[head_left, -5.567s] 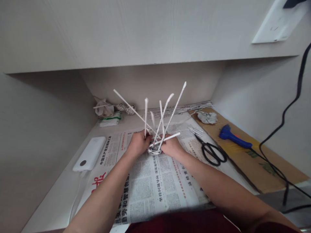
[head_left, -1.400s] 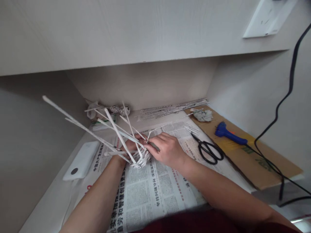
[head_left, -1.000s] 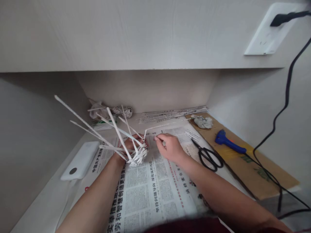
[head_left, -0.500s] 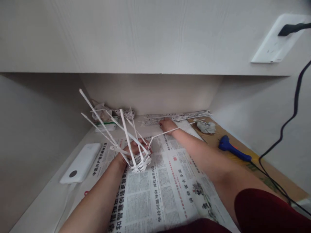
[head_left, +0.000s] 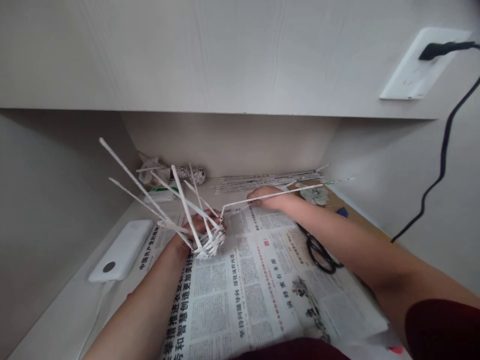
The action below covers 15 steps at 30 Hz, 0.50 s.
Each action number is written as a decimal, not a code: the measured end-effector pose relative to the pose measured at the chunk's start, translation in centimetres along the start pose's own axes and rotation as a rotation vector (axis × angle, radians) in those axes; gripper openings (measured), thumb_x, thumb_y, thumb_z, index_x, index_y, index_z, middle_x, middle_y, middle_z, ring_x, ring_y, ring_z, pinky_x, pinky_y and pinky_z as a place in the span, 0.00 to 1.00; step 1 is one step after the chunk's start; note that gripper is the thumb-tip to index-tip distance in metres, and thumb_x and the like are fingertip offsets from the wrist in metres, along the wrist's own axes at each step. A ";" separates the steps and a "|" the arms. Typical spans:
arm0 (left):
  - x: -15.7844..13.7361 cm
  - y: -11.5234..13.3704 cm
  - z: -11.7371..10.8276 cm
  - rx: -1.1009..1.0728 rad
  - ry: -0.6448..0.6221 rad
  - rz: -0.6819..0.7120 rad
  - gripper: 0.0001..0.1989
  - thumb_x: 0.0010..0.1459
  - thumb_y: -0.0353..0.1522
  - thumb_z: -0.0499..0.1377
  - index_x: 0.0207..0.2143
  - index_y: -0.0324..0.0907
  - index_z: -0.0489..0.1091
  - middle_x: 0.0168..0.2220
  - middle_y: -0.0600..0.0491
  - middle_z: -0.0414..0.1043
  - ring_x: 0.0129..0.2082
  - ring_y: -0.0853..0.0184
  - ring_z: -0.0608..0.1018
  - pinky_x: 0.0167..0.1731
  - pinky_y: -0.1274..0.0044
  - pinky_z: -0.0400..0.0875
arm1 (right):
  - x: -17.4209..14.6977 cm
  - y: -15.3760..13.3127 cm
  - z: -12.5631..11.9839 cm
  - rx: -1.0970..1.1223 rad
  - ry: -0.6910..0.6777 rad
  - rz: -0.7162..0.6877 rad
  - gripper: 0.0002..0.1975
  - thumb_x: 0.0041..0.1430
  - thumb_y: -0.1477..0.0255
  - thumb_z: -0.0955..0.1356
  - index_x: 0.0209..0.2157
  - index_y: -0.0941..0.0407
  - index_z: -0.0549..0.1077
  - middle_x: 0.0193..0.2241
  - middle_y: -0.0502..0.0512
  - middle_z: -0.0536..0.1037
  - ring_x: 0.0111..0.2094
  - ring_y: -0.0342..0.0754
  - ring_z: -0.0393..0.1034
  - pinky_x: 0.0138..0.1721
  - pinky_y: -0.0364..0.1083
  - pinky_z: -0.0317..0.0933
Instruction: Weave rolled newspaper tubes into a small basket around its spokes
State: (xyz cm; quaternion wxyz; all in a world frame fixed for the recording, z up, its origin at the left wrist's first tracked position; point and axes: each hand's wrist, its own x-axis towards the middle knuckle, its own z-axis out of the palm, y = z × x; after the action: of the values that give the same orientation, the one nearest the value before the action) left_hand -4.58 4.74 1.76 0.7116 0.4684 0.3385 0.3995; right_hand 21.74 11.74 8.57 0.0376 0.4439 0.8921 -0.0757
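My left hand point(head_left: 204, 223) grips a small woven paper basket point(head_left: 210, 246) from behind, partly hidden by its upright paper sticks. Several rolled newspaper rods stand up and splay out from its rim. One long paper strand point(head_left: 277, 194) runs from the rim to the right, across my right wrist. My right hand point(head_left: 260, 196), its fingers closed, is just in front of the pile of rolled paper sticks point(head_left: 270, 181). A thin, blurred paper stick point(head_left: 240, 208) seems to come out of its fingertips towards the basket.
Newspaper point(head_left: 217, 300) covers the table. Black-handled scissors point(head_left: 320, 255) lie beside my right forearm, near a crumpled grey lump point(head_left: 314, 195) and a blue tool point(head_left: 342, 212), mostly hidden. A white power bank point(head_left: 122, 250) is on the left. A black cable point(head_left: 446, 145) hangs from the wall socket point(head_left: 423, 70).
My right hand has drawn back slightly from the stick pile, its fingers closed. The basket and left hand have shifted a little left in view. Scissors now show; the arm covers most of the blue tool.
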 end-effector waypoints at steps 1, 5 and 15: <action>0.0 0.1 0.0 -0.010 0.015 0.002 0.15 0.41 0.35 0.72 0.28 0.39 0.72 0.23 0.52 0.75 0.20 0.68 0.73 0.21 0.78 0.66 | -0.6 0.0 0.0 0.029 -0.035 0.025 0.09 0.59 0.71 0.66 0.39 0.51 0.78 0.37 0.51 0.80 0.36 0.46 0.71 0.32 0.41 0.55; 0.2 0.1 0.2 -0.012 0.029 0.014 0.16 0.40 0.36 0.73 0.29 0.39 0.73 0.23 0.52 0.76 0.22 0.67 0.74 0.22 0.77 0.67 | -2.8 0.4 0.6 0.088 -0.082 0.112 0.09 0.56 0.70 0.70 0.39 0.49 0.80 0.38 0.49 0.80 0.36 0.45 0.71 0.31 0.40 0.56; 0.7 -0.6 -1.2 0.142 0.100 0.032 0.16 0.40 0.39 0.73 0.29 0.41 0.75 0.24 0.54 0.76 0.23 0.67 0.74 0.24 0.78 0.68 | -5.0 -2.3 4.2 0.076 0.101 0.086 0.10 0.59 0.72 0.67 0.38 0.51 0.80 0.37 0.52 0.81 0.38 0.48 0.73 0.33 0.42 0.56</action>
State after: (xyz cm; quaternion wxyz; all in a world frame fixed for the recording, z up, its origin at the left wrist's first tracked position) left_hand -5.12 5.63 0.71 0.6522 0.5026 0.3936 0.4087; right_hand 22.88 5.73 5.33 -0.0210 0.4861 0.8695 -0.0852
